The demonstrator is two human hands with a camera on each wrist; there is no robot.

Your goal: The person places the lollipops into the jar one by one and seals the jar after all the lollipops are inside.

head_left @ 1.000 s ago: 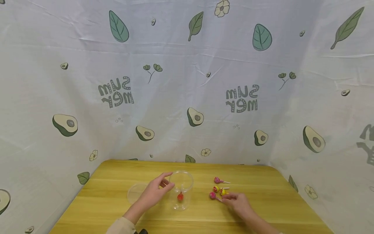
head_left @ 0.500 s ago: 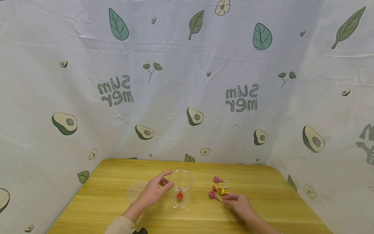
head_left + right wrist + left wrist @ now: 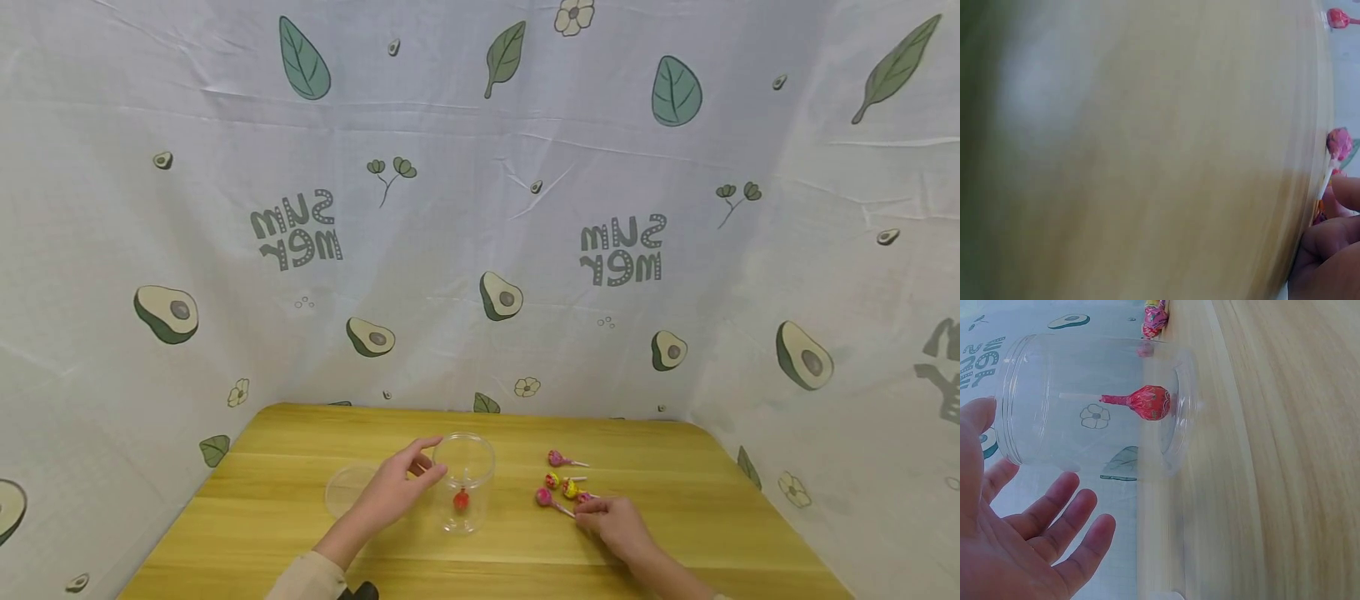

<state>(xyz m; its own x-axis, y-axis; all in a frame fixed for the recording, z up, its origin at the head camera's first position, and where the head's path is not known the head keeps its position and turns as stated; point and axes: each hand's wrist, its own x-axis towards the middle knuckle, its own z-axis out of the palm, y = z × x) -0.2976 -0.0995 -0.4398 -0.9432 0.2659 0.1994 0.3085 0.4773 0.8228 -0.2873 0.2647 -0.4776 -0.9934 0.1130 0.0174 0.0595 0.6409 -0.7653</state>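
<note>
Barely changed: still showing just 1 red lollipop (image 3: 461,500) in the jar (image 3: 480,490), so no further along. Keeping left hand (image 3: 399,485) spread at jar's 9 o'clock; at 3 o'clock, touching nearest pink lollipop (image 3: 543,497) with right hand (image 3: 618,527), cannot tell if pinching.

On the pale cloth (image 3: 450,242), a left print (image 3: 297,230) and a right print (image 3: 622,250) are both reading "summer", mirrored, in two lines; farther right, cut-off lettering (image 3: 947,396) is showing, possibly the same word.
</note>
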